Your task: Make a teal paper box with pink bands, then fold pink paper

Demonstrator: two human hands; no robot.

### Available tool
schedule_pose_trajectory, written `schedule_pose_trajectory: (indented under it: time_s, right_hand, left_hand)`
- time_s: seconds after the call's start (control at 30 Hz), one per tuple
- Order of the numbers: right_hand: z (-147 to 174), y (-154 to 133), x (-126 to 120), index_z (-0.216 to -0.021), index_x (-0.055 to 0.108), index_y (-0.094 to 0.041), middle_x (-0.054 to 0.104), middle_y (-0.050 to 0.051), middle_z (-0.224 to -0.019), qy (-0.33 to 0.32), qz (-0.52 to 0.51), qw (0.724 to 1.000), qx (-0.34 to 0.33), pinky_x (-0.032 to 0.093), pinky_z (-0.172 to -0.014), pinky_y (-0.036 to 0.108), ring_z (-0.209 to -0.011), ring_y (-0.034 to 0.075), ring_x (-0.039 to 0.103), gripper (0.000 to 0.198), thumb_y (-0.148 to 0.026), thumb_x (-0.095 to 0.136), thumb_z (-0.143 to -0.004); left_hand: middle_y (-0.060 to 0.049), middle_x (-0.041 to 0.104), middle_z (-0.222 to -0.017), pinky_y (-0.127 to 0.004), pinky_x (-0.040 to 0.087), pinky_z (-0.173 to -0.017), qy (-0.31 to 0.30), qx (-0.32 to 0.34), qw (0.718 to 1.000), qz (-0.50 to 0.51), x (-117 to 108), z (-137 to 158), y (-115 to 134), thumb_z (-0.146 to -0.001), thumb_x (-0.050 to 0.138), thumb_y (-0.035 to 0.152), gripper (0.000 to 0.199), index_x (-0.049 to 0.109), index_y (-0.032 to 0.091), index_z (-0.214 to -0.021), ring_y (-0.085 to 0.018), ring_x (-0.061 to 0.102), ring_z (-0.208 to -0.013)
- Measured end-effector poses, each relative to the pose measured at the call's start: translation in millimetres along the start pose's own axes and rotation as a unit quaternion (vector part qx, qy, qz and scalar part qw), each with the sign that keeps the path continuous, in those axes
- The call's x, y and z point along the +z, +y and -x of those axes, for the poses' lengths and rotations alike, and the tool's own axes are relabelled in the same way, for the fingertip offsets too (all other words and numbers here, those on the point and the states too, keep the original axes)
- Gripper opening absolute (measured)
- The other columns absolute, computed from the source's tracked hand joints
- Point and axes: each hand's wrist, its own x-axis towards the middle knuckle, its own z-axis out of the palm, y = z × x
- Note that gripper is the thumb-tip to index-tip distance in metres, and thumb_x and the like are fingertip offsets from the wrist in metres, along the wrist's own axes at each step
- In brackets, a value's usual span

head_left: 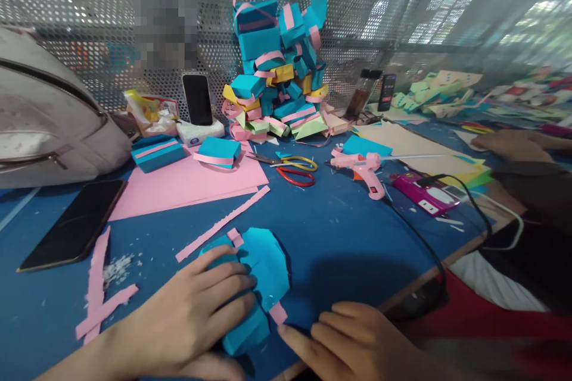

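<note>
A small blue paper box [248,330] lies on the blue table in front of me, with a rounded flap [267,265] folded out to its right. My left hand [196,300] is laid over the box, its fingers curved across the top and the thumb along the near side. Pink paper tabs stick out at the flap's top and bottom. At the bottom pink tab [277,313], the index fingertip of my right hand [344,339] is stretched out and touches or nearly touches it. The other right fingers are bent and hold nothing visible.
Torn pink strips [96,286] lie left, near a black phone [74,223]. Scissors [292,168], a pink glue gun [360,169] with its cord and a purple power strip [426,193] lie beyond. Blue paper boxes [259,41] stand piled behind. A co-worker's hand [513,144] is right.
</note>
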Motion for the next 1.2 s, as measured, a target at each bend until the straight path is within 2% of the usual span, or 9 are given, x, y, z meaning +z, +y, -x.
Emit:
schedule_pose_trajectory:
  time_s: [0.57, 0.77, 0.93, 1.2]
  right_hand:
    - [7.8, -5.0, 5.6, -0.122, 0.065, -0.012, 0.060, -0.002, -0.063, 0.005, 0.032, 0.999, 0.015, 0.036, -0.057, 0.032, -0.053, 0.013, 0.055, 0.054, -0.042, 0.022, -0.107]
    - [7.7, -8.2, 6.6, -0.118, 0.067, -0.011, 0.060, -0.002, -0.061, 0.029, 0.036, 0.998, 0.046, 0.035, -0.055, 0.031, -0.052, 0.011, 0.055, 0.042, -0.024, 0.028, -0.106]
    - [2.7, -8.3, 6.8, -0.117, 0.068, -0.013, 0.059, -0.002, -0.060, 0.034, 0.033, 0.998, 0.034, 0.035, -0.055, 0.030, -0.052, 0.011, 0.053, 0.041, -0.025, 0.030, -0.105]
    - [-3.5, -7.8, 6.0, -0.129, 0.061, -0.012, 0.062, 0.000, -0.066, 0.022, 0.002, 0.999, 0.050, 0.038, -0.061, 0.031, -0.058, 0.012, 0.055, 0.042, -0.025, 0.030, -0.104]
  left_hand:
    - [-0.010, 0.072, -0.105, -0.046, 0.035, -0.109, -0.003, 0.001, 1.000, -0.002, 0.1, 0.9, 0.0, -0.093, 0.053, 0.057, 0.054, 0.061, 0.010, -0.118, -0.026, 0.066, -0.097]
    - [-0.011, 0.072, -0.105, -0.047, 0.037, -0.107, -0.002, 0.001, 1.000, -0.001, -0.4, 0.1, 0.2, -0.093, 0.052, 0.058, 0.054, 0.061, 0.009, -0.117, -0.026, 0.066, -0.096]
    - [-0.011, 0.071, -0.103, -0.047, 0.038, -0.107, 0.000, 0.001, 1.000, -0.002, -0.9, 0.4, 0.0, -0.092, 0.054, 0.057, 0.054, 0.062, 0.009, -0.117, -0.026, 0.066, -0.095]
    - [-0.011, 0.072, -0.103, -0.047, 0.039, -0.106, -0.007, 0.006, 1.000, -0.013, -2.2, 0.1, -0.8, -0.092, 0.053, 0.058, 0.054, 0.062, 0.011, -0.118, -0.025, 0.066, -0.095]
